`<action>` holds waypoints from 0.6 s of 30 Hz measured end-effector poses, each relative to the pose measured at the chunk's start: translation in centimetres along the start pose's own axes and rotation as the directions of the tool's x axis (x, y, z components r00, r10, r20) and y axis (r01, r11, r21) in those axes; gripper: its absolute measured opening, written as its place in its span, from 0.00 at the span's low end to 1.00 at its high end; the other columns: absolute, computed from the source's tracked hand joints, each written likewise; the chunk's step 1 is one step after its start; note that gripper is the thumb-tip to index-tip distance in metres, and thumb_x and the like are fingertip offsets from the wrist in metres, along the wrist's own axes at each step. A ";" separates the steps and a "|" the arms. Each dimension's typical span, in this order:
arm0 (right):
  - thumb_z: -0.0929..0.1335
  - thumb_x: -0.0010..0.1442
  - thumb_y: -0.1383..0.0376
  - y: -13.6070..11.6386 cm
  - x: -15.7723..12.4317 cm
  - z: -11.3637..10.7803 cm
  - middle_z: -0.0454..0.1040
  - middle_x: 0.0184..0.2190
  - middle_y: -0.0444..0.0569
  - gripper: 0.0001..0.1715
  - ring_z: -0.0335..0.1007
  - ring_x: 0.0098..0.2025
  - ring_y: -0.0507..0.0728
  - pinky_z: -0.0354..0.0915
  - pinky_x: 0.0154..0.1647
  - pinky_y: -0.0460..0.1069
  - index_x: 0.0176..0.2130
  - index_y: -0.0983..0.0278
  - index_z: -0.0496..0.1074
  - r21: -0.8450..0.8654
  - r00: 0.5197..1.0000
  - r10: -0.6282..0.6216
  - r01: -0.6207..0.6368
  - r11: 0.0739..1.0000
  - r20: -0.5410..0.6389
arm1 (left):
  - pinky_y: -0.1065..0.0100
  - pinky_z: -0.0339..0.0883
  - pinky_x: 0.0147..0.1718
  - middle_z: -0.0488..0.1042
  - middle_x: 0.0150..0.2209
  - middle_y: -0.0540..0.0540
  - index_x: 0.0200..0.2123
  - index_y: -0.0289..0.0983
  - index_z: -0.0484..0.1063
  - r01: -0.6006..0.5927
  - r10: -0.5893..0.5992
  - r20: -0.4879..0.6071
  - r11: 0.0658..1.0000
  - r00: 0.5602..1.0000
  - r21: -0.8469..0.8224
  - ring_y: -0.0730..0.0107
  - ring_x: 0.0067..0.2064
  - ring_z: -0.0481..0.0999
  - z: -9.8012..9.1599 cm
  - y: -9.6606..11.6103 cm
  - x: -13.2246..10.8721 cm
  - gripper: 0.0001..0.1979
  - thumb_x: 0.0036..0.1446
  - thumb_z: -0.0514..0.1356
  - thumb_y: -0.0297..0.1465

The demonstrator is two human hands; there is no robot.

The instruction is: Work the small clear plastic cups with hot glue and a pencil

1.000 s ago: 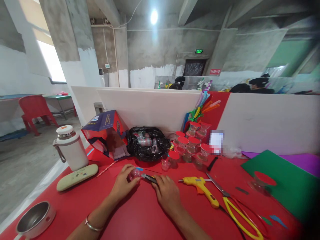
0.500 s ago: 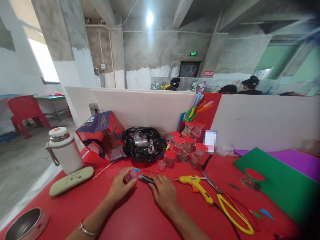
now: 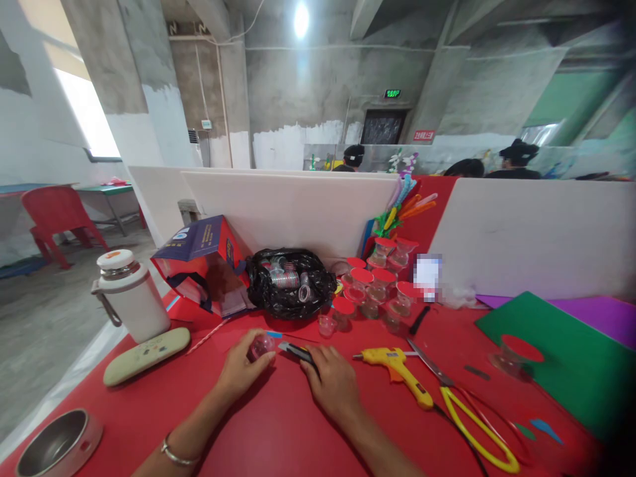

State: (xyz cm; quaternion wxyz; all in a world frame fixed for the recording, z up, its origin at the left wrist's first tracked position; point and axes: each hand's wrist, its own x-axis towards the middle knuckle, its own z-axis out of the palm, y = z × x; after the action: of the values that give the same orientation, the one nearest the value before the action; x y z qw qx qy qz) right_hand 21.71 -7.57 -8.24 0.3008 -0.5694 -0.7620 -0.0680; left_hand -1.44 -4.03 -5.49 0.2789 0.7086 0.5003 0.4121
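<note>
A clear, rounded plastic cup [image 3: 262,346] sits low over the smooth red worktop [image 3: 263,430], before a crinkled black plastic bag [image 3: 271,306]. Just beside it, a slim, dark-handled utility knife [image 3: 299,353] points its flat blade end at the cup, a narrow gap between. Red surface stretches between the forearms; the yellow glue gun [image 3: 391,359] and long scissors [image 3: 446,381] bound the right side. The left hand [image 3: 244,363] has a part-closed grip, fingers curved about the cup; the right hand [image 3: 334,384] closes its grip round the knife's handle.
</note>
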 end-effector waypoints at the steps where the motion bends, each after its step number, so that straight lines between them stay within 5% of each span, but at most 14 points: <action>1: 0.66 0.68 0.62 0.0 0.0 0.0 0.79 0.40 0.51 0.12 0.75 0.40 0.60 0.67 0.40 0.53 0.49 0.61 0.75 0.002 1.000 0.000 0.000 1.000 -0.003 | 0.64 0.73 0.41 0.80 0.38 0.47 0.45 0.39 0.72 -0.005 0.005 0.007 1.000 1.000 0.003 0.63 0.38 0.79 0.0 0.2 0.0 0.16 0.54 0.61 0.39; 7: 0.66 0.67 0.63 -0.1 0.2 -0.2 0.80 0.41 0.51 0.13 0.75 0.41 0.61 0.68 0.42 0.53 0.50 0.62 0.75 0.013 1.000 0.013 -0.013 1.000 0.027 | 0.62 0.70 0.46 0.78 0.41 0.47 0.40 0.40 0.74 -0.032 0.031 0.025 0.999 0.999 0.038 0.62 0.43 0.77 -0.3 1.0 0.2 0.12 0.50 0.62 0.33; 18: 0.65 0.68 0.62 0.0 0.0 0.0 0.80 0.42 0.52 0.14 0.75 0.42 0.60 0.68 0.43 0.53 0.50 0.62 0.74 0.037 0.999 0.020 -0.021 0.999 0.024 | 0.65 0.70 0.37 0.78 0.33 0.51 0.38 0.40 0.70 0.037 -0.037 -0.025 0.999 0.999 0.015 0.65 0.34 0.76 -0.3 1.3 0.2 0.12 0.48 0.63 0.35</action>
State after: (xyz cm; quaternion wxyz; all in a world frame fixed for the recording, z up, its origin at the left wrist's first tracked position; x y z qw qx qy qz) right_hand 21.70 -7.52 -8.25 0.3029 -0.5724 -0.7607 -0.0439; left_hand -1.07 -4.33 -4.27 0.2746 0.6961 0.5201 0.4117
